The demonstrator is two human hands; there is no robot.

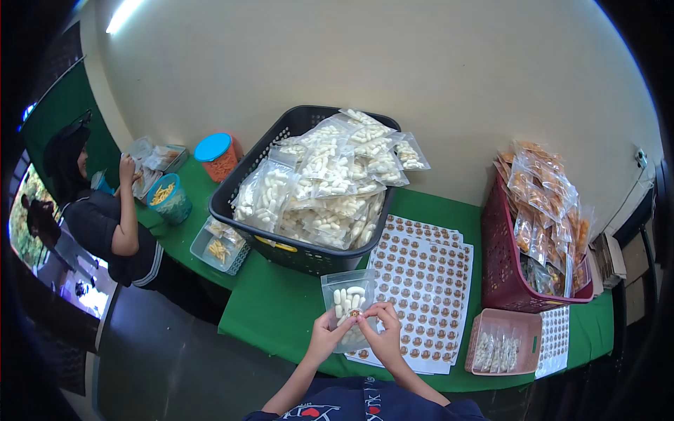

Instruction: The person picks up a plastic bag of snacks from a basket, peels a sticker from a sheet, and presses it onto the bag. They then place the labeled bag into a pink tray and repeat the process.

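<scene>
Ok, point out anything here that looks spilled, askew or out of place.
Nothing is spilled or damaged. The black basket is heaped above its rim, and a few bags of white snacks hang over its far edge. The sticker sheets lie slightly fanned, not squared. The held pouch looks intact.

The lone head-worn camera looked forward and down, close above the left hand (pixel 324 338) and right hand (pixel 385 335) at six o'clock, with the green tabletop (pixel 277 309) stretching toward twelve.
</scene>
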